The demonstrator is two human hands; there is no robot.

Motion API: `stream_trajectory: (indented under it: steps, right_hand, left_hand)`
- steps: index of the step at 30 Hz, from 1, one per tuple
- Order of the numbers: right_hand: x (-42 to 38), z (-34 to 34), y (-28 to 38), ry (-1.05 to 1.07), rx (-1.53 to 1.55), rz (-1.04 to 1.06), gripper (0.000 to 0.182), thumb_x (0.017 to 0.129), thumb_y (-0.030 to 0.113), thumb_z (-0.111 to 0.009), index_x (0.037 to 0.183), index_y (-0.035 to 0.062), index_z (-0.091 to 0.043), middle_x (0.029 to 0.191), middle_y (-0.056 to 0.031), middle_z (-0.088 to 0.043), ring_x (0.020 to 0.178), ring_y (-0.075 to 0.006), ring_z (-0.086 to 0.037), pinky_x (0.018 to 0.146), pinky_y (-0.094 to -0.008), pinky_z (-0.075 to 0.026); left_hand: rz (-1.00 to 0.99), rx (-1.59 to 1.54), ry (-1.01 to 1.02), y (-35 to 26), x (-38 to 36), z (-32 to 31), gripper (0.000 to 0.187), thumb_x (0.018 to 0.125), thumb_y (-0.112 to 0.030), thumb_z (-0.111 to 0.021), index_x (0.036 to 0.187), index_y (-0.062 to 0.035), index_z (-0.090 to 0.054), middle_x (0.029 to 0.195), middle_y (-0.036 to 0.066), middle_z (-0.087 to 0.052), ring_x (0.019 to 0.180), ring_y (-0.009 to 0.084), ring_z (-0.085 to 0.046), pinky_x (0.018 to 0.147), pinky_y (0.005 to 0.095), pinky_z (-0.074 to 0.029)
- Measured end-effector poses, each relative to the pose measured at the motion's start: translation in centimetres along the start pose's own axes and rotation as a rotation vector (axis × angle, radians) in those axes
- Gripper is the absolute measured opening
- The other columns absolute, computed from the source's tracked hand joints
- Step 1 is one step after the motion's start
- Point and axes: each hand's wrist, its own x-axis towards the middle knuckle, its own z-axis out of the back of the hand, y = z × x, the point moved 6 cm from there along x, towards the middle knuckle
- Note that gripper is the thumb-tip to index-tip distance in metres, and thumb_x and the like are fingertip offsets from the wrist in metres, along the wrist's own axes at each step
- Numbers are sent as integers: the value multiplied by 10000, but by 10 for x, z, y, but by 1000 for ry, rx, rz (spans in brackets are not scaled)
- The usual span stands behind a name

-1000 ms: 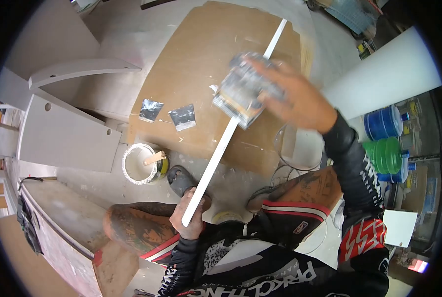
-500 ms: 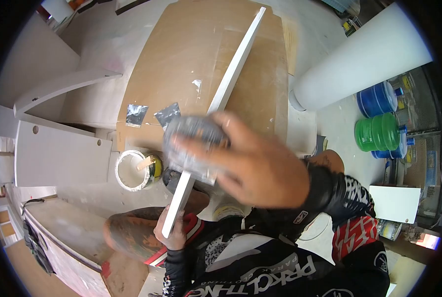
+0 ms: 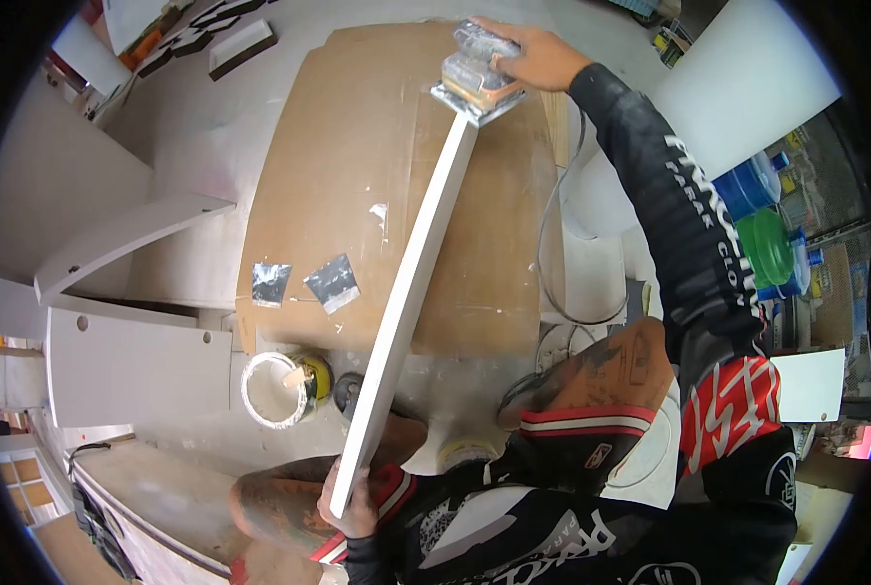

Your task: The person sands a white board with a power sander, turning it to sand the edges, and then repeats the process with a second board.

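A long white strip of wood [image 3: 411, 292] runs from my lap out across a brown cardboard sheet [image 3: 338, 166] on the floor. My left hand [image 3: 350, 507] grips its near end, low in the view. My right hand [image 3: 528, 54] is stretched out to the strip's far end and presses a power sander [image 3: 474, 80] flat on it. The sander's cord [image 3: 552, 253] loops back along the right side of the cardboard toward my knee.
Two used sandpaper squares [image 3: 304, 283] lie on the cardboard's left part. A white paint tin [image 3: 277, 388] with a stick stands near my left knee. Grey cut panels [image 3: 138, 366] lie left; a white roll [image 3: 747, 88] and blue and green water bottles [image 3: 762, 244] are right.
My right hand has run the sander from near my left hand out to the strip's far end. The strip has turned so that its broad face shows.
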Motion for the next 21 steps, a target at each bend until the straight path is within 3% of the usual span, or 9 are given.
stream_trajectory:
  steps: [2, 4, 6, 8, 11, 15, 17, 19, 21]
  right_hand:
    - [30, -3, -42, 8, -51, -94, 718, 911, 169, -651, 1575, 310, -419, 1365, -199, -647, 1138, -307, -663, 1054, -358, -481]
    - [55, 2, -67, -182, -87, 131, 704, 812, 304, -658, 1478, 122, -520, 1110, -259, -723, 998, -409, -715, 918, -440, -558]
    - [82, 4, -104, -202, -140, 41, 694, 822, 315, -647, 1476, 121, -520, 1133, -274, -712, 1034, -417, -703, 944, -446, -545]
    - [109, -8, -160, 110, -408, -295, 685, 828, 321, -637, 1477, 136, -521, 1152, -281, -704, 1071, -422, -689, 955, -452, -539]
    - [93, 15, -121, -47, -231, -203, 691, 824, 316, -643, 1474, 116, -525, 1145, -275, -710, 1068, -410, -695, 944, -451, -542]
    - [56, 22, -70, -6, -65, -143, 694, 823, 312, -650, 1473, 103, -531, 1182, -272, -703, 1081, -381, -697, 976, -427, -534]
    - [42, 13, -54, -133, -31, 90, 641, 876, 257, -654, 1470, 51, -524, 1229, -265, -690, 1103, -346, -692, 1005, -375, -520]
    - [8, 7, -19, 30, 152, -69, 685, 929, 185, -643, 1574, 263, -427, 1372, -186, -647, 1173, -301, -652, 1073, -366, -468]
    - [-20, 1, 28, 24, 46, 100, 703, 915, 126, -622, 1580, 215, -411, 1389, -232, -613, 1214, -346, -636, 1090, -437, -472]
  left_hand:
    - [24, -2, 12, -5, 2, 0, 360, 838, -121, -831, 1120, 71, -717, 987, 189, -766, 887, 250, -744, 854, 349, -566]
    - [34, -7, 32, -5, 3, 1, 360, 846, -135, -823, 1124, 69, -721, 1000, 189, -768, 888, 250, -744, 862, 352, -566]
    - [47, -16, 26, -6, 5, 0, 359, 857, -156, -818, 1121, 69, -724, 1010, 192, -768, 902, 260, -747, 866, 358, -569]
    - [35, 14, 28, -3, 2, 1, 390, 859, -169, -822, 1129, 80, -692, 981, 155, -749, 891, 222, -697, 879, 358, -539]
    - [23, 19, 41, 1, 2, 0, 385, 872, -176, -813, 1136, 77, -691, 1003, 160, -748, 904, 232, -698, 890, 368, -542]
    - [15, 11, 44, 7, 4, 2, 403, 871, -188, -821, 1150, 69, -686, 1010, 157, -748, 914, 238, -695, 897, 378, -542]
    - [19, 76, 9, 15, 1, 8, 413, 868, -195, -826, 1153, 68, -684, 1015, 156, -746, 916, 242, -693, 897, 380, -540]
    - [38, 157, -48, 26, -2, 15, 433, 868, -220, -832, 1156, 65, -680, 1031, 157, -742, 921, 251, -686, 895, 388, -535]
    - [4, 147, -28, 24, -2, 14, 432, 872, -229, -829, 1153, 64, -681, 1035, 161, -741, 918, 256, -686, 894, 394, -535]
